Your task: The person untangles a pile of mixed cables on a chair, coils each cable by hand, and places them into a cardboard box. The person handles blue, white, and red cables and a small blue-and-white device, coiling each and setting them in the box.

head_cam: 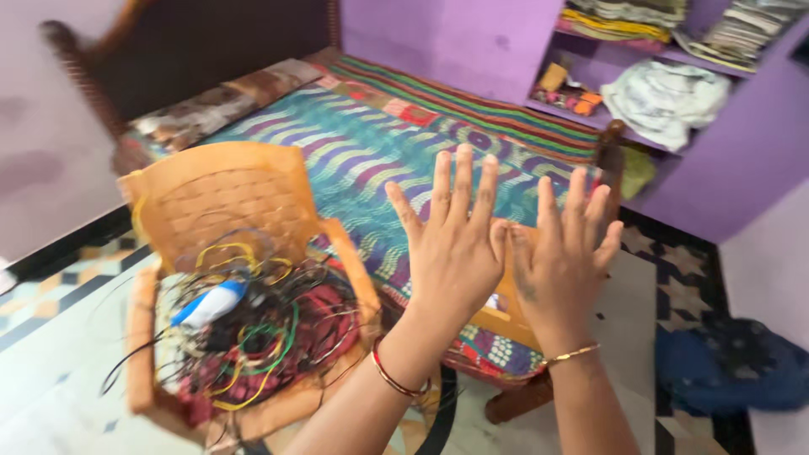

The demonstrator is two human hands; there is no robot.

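Left wrist: red-gold bangles. Right wrist: thin gold bangle. Forearms bare, no sleeves.

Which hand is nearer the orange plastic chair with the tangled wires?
Left. The left hand is raised, fingers spread, just right of the orange chair; the right hand is beyond it, farther from the chair.

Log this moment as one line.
left hand: raised, open, empty | right hand: raised, open, empty | nearest: chair holding wires | behind: bed

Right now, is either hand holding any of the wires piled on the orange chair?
No. The left hand and right hand are raised, open and empty.
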